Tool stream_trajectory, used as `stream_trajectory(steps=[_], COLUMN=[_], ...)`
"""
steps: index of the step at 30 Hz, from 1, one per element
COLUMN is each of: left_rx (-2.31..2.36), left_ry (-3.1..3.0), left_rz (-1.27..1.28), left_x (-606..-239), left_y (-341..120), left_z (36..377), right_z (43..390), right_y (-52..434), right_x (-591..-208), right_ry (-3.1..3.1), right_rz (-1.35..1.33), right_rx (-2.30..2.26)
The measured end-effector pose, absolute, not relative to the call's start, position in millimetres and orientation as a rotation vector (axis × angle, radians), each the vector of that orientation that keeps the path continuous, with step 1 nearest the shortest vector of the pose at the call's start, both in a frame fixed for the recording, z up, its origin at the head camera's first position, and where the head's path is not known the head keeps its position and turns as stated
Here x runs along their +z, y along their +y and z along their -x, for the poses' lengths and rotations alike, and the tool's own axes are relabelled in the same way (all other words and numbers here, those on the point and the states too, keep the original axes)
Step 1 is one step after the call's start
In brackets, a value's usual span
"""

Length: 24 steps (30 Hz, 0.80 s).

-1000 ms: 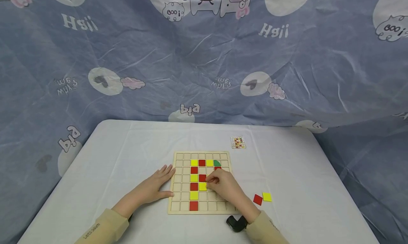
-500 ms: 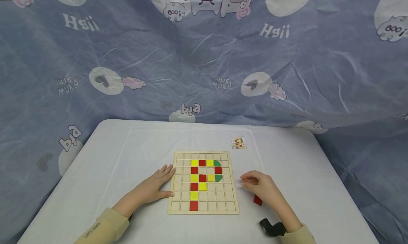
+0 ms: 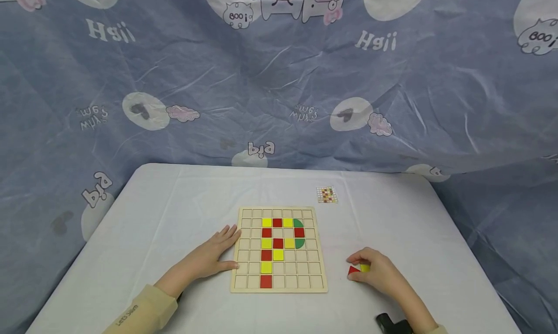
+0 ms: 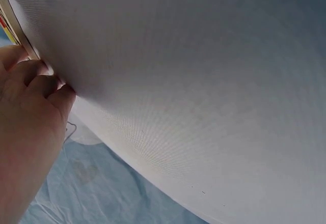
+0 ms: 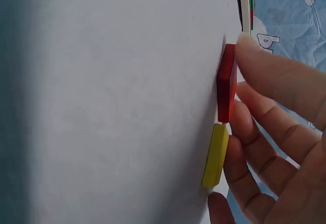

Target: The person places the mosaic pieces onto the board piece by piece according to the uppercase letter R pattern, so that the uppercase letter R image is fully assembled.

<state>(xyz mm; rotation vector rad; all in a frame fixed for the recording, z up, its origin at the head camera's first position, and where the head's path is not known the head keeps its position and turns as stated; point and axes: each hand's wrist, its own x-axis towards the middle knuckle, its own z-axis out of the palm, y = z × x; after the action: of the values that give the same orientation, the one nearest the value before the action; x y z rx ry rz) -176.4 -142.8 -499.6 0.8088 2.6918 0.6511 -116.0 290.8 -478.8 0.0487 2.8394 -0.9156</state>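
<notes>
Since a second ago the right hand [image 3: 378, 272] has left the wooden grid board [image 3: 279, 288] and now sits at lower right of the head view, fingers curled over the red tile [image 3: 352, 270] and the yellow tile [image 3: 365, 267], which lie touching each other on the white table [image 3: 174, 203] just right of the board. In the right wrist view fingertips [image 5: 254, 51] press the red tile's [image 5: 226, 81] edge, with the yellow tile [image 5: 216, 155] below; whether either is truly pinched I cannot tell. Both tiles look thin, stiff, light and smooth (likely slippery), best taken by opposite edges. The left hand [image 3: 213, 255] lies flat, fingers straight, against the board's left edge, released.
</notes>
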Motion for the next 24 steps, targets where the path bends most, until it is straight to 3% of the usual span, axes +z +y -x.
stream_trajectory(steps=[24], left_rx=[0.657], left_ry=[2.694], left_rz=[-0.819], left_x=[-500.7], left_y=[-143.1], left_z=[176.7], right_z=[121.6], right_y=[274.6], right_x=[-477.2], right_ry=[2.862], right_rz=[-0.086], right_rx=[-0.95])
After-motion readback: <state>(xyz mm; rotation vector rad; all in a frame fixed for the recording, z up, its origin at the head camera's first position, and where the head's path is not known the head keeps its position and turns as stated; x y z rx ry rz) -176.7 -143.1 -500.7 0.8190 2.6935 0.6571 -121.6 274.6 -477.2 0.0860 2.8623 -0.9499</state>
